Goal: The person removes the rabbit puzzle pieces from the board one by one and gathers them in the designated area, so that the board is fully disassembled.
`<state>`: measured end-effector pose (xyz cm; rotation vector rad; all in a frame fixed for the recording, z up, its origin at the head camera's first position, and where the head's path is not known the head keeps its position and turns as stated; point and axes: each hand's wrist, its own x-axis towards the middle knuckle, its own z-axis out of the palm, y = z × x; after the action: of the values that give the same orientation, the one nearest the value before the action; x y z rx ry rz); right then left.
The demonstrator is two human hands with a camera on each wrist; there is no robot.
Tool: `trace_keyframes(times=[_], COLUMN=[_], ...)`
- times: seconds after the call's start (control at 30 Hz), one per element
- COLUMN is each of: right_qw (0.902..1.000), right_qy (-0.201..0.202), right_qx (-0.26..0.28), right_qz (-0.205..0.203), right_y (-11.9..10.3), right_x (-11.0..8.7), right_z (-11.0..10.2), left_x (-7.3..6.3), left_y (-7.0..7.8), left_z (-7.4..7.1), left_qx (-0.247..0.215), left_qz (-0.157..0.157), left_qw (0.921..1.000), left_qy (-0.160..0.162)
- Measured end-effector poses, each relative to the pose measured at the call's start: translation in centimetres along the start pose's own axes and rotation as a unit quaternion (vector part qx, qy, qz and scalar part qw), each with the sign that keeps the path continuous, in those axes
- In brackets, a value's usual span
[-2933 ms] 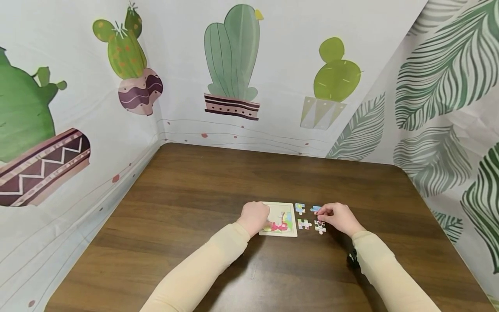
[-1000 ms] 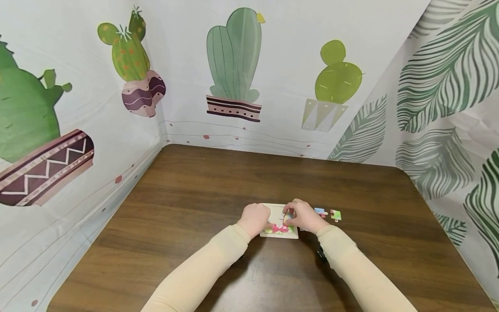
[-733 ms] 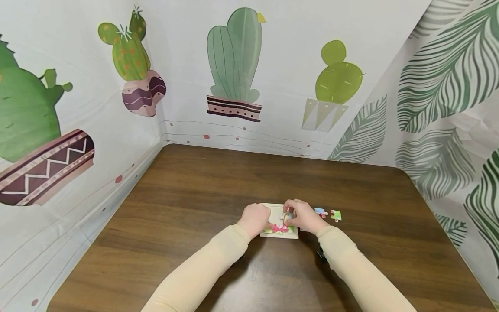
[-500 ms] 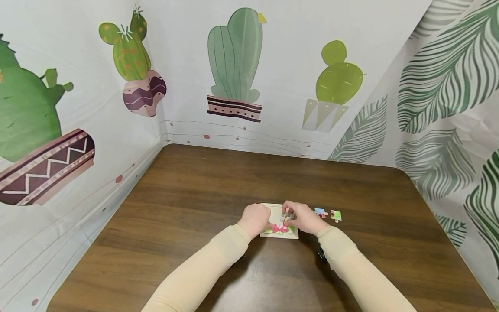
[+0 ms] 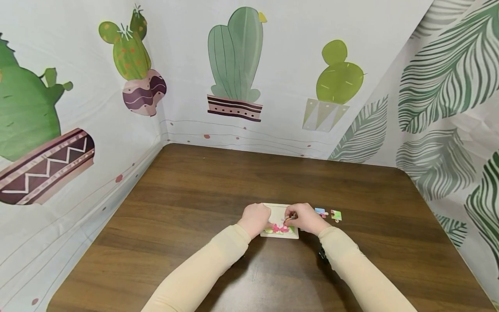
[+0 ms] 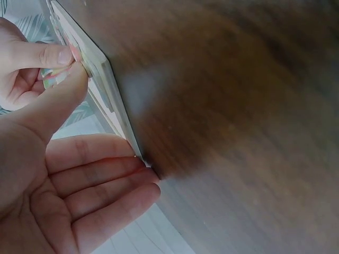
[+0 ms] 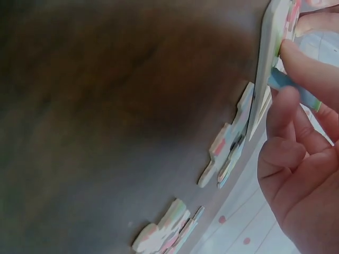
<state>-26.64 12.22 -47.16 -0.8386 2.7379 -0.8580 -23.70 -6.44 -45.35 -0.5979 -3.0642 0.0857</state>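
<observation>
A pale wooden jigsaw tray (image 5: 277, 236) lies on the table, with pink and green pieces (image 5: 279, 229) along its near side and bare wood behind. My left hand (image 5: 254, 220) holds the tray at its left side; the left wrist view shows the thumb (image 6: 69, 90) over the tray and the fingers (image 6: 100, 174) along its outer edge. Over the tray's right part, my right hand (image 5: 306, 218) pinches a jigsaw piece (image 7: 294, 87), tilted up on edge with its blue side showing in the right wrist view. The right hand hides part of the tray in the head view.
Right of the tray lie loose jigsaw pieces, a blue one (image 5: 320, 212) and a green one (image 5: 336, 215). More loose pieces (image 7: 225, 148) near the tray's edge show in the right wrist view. The brown table (image 5: 218, 173) meets a cactus-printed cloth backdrop (image 5: 280, 86).
My right hand has moved left from the loose pieces to the tray. Over the last half second the pinched piece has turned further on edge. The left hand stays at the tray.
</observation>
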Motion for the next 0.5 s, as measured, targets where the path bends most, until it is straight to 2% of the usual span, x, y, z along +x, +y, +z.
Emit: trace_keyframes(times=[0.2,0.33,0.5], right_qw=[0.9996,0.9981,0.9932], right_qy=[0.007,0.015,0.015], right_qx=[0.027,0.057,0.106], right_qz=[0.003,0.021,0.045], right_y=[0.1,0.3,0.7], right_x=[-0.1,-0.3,-0.7], right_z=[-0.5,-0.8,-1.3], left_x=[0.1,0.1,0.0], left_y=[0.0,0.0,-0.1], left_z=[0.0,0.0,0.2], left_qx=[-0.001,-0.008,-0.005], left_qz=[-0.004,-0.006,0.002], left_qw=[1.0000,0.9999,1.0000], left_qy=[-0.006,-0.010,0.002])
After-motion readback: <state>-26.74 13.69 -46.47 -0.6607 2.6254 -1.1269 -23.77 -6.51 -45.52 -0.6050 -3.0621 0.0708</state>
